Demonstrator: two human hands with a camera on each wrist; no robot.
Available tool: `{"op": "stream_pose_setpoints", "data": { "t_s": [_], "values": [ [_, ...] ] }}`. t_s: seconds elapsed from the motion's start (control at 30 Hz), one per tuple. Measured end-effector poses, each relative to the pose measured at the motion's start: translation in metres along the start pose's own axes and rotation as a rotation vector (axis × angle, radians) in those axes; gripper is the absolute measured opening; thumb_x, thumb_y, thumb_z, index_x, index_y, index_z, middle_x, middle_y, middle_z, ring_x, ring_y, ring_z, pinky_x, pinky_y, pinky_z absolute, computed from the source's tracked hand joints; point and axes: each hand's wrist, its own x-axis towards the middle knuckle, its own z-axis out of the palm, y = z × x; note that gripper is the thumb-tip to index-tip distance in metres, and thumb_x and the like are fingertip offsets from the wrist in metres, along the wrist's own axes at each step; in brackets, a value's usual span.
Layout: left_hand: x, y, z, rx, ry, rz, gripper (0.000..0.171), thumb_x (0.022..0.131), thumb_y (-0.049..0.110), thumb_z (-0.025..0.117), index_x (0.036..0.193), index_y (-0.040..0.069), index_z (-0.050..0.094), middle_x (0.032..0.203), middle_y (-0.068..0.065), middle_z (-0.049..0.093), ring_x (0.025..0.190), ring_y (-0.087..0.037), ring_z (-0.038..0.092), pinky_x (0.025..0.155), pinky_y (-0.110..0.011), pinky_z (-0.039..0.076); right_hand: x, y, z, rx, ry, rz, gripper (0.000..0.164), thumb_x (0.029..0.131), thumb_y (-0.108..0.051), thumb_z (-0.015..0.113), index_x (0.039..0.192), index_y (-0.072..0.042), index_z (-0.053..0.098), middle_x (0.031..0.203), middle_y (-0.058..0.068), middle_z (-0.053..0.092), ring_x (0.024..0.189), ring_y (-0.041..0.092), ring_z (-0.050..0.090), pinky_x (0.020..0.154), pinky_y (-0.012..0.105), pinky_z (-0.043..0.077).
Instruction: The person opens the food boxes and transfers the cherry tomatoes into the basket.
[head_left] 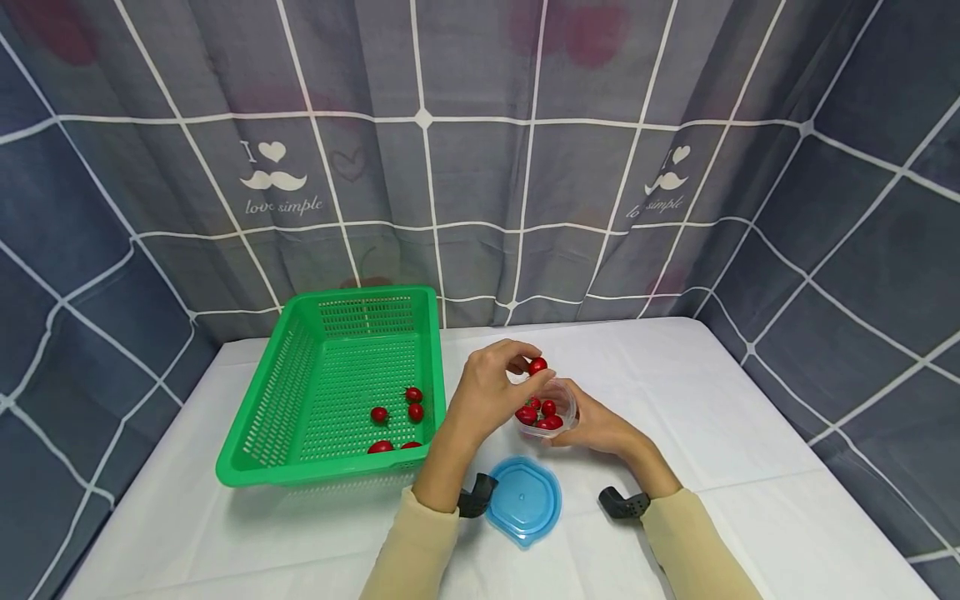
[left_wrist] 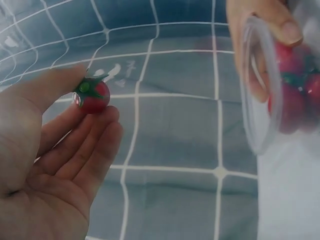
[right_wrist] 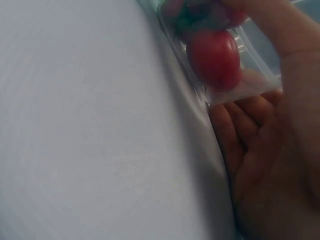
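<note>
Between thumb and fingertips, my left hand [head_left: 491, 387] pinches a cherry tomato [left_wrist: 94, 95] with a green stem, just above a small clear plastic container [head_left: 566, 400]. My right hand [head_left: 600, 425] grips that container from its right side, thumb over the rim and fingers around the wall. Several cherry tomatoes [head_left: 540, 415] lie inside it, and one tomato [right_wrist: 215, 60] shows through the clear wall in the right wrist view. Left of the hands stands a green perforated basket [head_left: 440, 358], with several more cherry tomatoes [head_left: 379, 415] near its right front corner.
A blue lid [head_left: 525, 500] lies on the white tablecloth [head_left: 675, 375] in front of the container, between the two forearms. Dark grey checked curtains [head_left: 480, 183] with white lines enclose the table at the back and both sides.
</note>
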Motion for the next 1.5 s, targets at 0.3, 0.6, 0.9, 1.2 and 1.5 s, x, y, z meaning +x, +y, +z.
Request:
{"op": "stream_pose_setpoints", "data": {
  "t_s": [0.3, 0.6, 0.9, 1.2, 1.5],
  "values": [
    [0.000, -0.001, -0.025, -0.008, 0.069, -0.056, 0.023, 0.087, 0.014, 0.084, 0.105, 0.003, 0.075, 0.099, -0.008, 0.077, 0.087, -0.022, 0.076, 0.081, -0.032, 0.062, 0.002, 0.002, 0.000, -0.003, -0.017, -0.050, 0.083, 0.076, -0.024, 0.090, 0.144, -0.016, 0.043, 0.147, 0.005, 0.057, 0.142, 0.029, 0.048, 0.119, 0.060, 0.033],
    [-0.003, -0.006, -0.049, 0.004, 0.120, -0.114, 0.021, 0.088, 0.008, 0.080, 0.108, 0.003, 0.076, 0.102, -0.009, 0.076, 0.090, -0.021, 0.075, 0.088, -0.036, 0.061, 0.003, 0.004, 0.000, -0.026, -0.015, -0.053, 0.082, 0.077, -0.025, 0.090, 0.144, -0.016, 0.044, 0.148, 0.006, 0.057, 0.144, 0.032, 0.046, 0.120, 0.061, 0.030],
    [-0.005, -0.012, -0.067, -0.005, 0.159, -0.161, 0.018, 0.090, 0.006, 0.075, 0.108, 0.004, 0.076, 0.104, -0.009, 0.075, 0.093, -0.023, 0.074, 0.089, -0.039, 0.060, 0.002, 0.002, 0.000, -0.026, -0.016, -0.066, 0.082, 0.076, -0.024, 0.091, 0.143, -0.016, 0.045, 0.147, 0.005, 0.058, 0.144, 0.030, 0.046, 0.121, 0.061, 0.029],
    [-0.013, -0.027, -0.087, 0.022, 0.191, -0.295, 0.022, 0.092, 0.008, 0.072, 0.114, 0.005, 0.075, 0.108, -0.009, 0.075, 0.098, -0.026, 0.071, 0.089, -0.042, 0.057, 0.002, 0.000, 0.000, -0.018, -0.022, -0.048, 0.083, 0.075, -0.026, 0.091, 0.143, -0.018, 0.043, 0.148, 0.002, 0.056, 0.144, 0.028, 0.045, 0.121, 0.063, 0.026],
    [-0.021, -0.041, -0.104, 0.058, 0.172, -0.411, 0.025, 0.093, 0.011, 0.070, 0.116, 0.004, 0.073, 0.112, -0.013, 0.073, 0.106, -0.031, 0.067, 0.094, -0.046, 0.054, 0.001, 0.001, 0.001, -0.016, -0.021, -0.047, 0.084, 0.075, -0.025, 0.092, 0.142, -0.020, 0.043, 0.148, 0.000, 0.056, 0.145, 0.027, 0.044, 0.122, 0.062, 0.025]
  ]
}}
